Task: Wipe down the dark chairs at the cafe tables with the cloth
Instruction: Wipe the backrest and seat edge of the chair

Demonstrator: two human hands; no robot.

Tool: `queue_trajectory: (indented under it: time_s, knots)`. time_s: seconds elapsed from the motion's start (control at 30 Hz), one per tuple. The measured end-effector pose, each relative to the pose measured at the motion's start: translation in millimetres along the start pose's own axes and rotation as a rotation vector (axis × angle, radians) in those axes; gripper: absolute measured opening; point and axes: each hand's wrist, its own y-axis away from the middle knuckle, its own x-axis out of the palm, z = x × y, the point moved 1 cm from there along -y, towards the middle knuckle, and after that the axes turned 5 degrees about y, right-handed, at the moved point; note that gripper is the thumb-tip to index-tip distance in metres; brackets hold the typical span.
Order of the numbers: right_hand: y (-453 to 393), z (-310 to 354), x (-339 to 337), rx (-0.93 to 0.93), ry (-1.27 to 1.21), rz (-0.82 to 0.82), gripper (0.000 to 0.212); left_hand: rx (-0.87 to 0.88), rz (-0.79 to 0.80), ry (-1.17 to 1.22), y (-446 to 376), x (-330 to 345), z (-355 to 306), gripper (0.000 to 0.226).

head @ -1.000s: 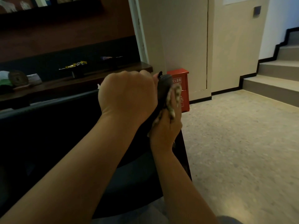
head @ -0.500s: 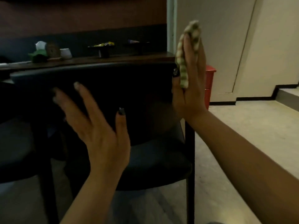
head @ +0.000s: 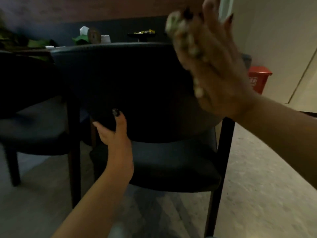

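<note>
1. Your left hand grips the bottom edge of the backrest of the dark chair. The thumb lies on the near side, and the fingers curl under and behind it.
2. Your right hand is up by the top right corner of that backrest. The picture is blurry there.
3. The spotted cloth lies against your right palm and fingers. The fingers are straight and close together. You cannot tell if the cloth touches the chair.
4. The chair stands right in front of you on the floor, with its seat facing away.
5. A second dark chair stands to the left.
6. A red box sits by the wall on the right.
</note>
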Motion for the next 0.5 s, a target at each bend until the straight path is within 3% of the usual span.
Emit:
queue_trajectory:
  time_s: [0.1,0.17,0.23,0.3,0.43,0.5]
  knots:
    - [27,28,13,-0.266,-0.022,0.074,0.043,-0.324,0.106,0.365,-12,-14,0,0.069]
    - [51,43,18,-0.55,-0.027,0.279,0.041,-0.421,0.189,0.403,-13,-23,1,0.067]
    - [60,47,22,-0.716,0.037,0.37,0.034,-0.453,0.246,0.392,-14,-29,3,0.074]
    - [46,46,17,-0.677,-0.011,0.317,0.029,-0.47,0.265,0.372,-16,-31,4,0.078]
    - [-17,33,9,-0.352,0.071,-0.113,0.035,-0.501,0.254,0.301,-26,-36,8,0.076]
    - [-28,40,12,-0.224,0.088,-0.192,0.035,-0.521,0.272,0.283,-30,-39,10,0.073]
